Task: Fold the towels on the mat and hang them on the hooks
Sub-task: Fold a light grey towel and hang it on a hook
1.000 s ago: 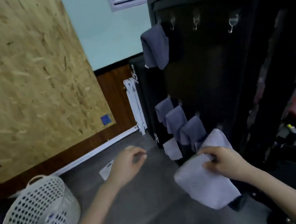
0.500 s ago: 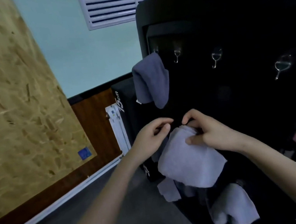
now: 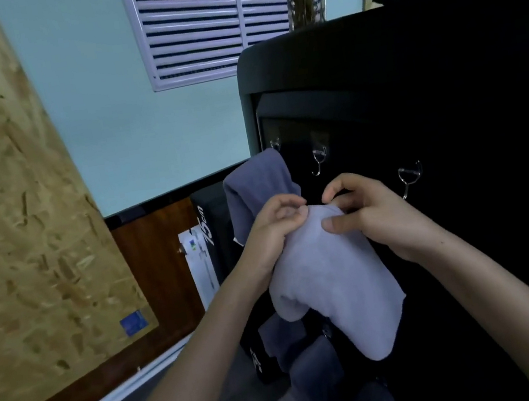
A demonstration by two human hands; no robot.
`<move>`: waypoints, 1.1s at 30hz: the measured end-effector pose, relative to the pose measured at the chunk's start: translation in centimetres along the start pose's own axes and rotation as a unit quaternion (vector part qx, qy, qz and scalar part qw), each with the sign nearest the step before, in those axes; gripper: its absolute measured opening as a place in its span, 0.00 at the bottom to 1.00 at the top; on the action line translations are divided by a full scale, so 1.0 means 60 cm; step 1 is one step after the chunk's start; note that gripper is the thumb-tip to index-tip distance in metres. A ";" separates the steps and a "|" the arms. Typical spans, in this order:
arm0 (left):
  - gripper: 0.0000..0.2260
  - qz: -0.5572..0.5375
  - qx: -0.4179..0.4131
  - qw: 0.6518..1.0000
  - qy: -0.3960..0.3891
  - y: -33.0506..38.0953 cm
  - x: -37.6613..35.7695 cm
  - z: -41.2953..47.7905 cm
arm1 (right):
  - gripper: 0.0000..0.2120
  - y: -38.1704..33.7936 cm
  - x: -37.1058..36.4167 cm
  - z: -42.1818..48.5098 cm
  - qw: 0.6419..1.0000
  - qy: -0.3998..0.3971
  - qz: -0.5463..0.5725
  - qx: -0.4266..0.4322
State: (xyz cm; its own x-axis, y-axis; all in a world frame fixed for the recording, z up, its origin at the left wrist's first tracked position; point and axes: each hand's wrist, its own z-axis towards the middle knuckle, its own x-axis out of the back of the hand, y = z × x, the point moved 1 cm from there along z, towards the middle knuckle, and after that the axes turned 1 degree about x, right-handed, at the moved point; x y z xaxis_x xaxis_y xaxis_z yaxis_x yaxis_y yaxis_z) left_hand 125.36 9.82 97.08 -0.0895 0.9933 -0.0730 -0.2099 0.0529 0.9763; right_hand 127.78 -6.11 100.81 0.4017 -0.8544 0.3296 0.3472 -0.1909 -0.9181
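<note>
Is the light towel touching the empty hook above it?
Apart. The head view shows a plain gap between the light towel and the hook.

Folded pale towel (image 3: pixel 330 276) droops just below a bare hook (image 3: pixel 319 159), beside a hung darker towel (image 3: pixel 260 183).

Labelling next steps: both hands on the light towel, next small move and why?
Probably raise the light towel slightly and catch its top on the empty hook. Left hand and right hand pinch that top just below it; the dark towel already hangs beside it.
</note>
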 end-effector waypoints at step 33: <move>0.01 0.061 -0.001 0.997 -0.050 0.004 0.004 0.218 | 0.16 0.052 -0.051 0.096 0.900 0.265 -0.339 0.076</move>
State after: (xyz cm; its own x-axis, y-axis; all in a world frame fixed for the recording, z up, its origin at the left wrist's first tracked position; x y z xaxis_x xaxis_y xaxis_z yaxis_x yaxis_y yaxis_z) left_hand 138.01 11.40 99.94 -0.0173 0.9977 0.0662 -0.2052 -0.0683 0.9763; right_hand 132.50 -1.31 98.23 -0.3923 -0.6845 0.6145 0.4882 -0.7211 -0.4916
